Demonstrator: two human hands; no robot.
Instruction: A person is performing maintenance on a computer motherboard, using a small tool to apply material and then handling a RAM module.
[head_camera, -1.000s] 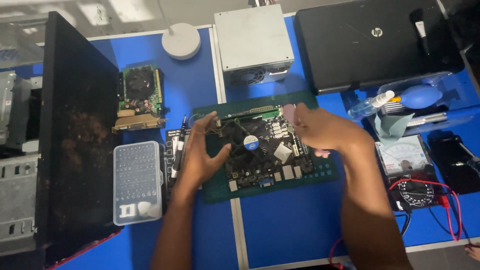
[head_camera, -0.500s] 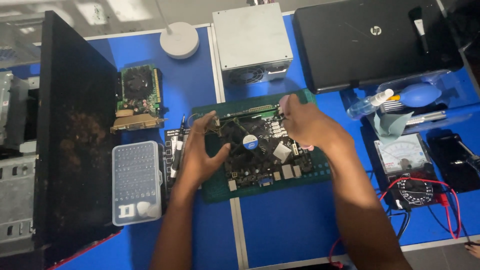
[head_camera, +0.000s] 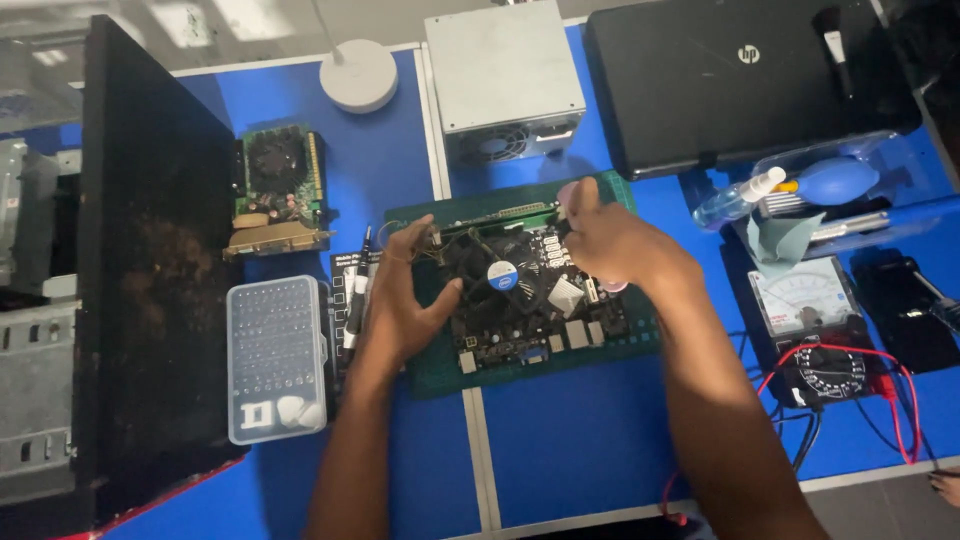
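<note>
While the dark square motherboard (head_camera: 530, 300) is lying on a green mat (head_camera: 620, 190) mid-bench, the left hand (head_camera: 405, 305) is gripping its left edge; the right hand (head_camera: 615, 245) is curling closed over its upper right corner.
</note>
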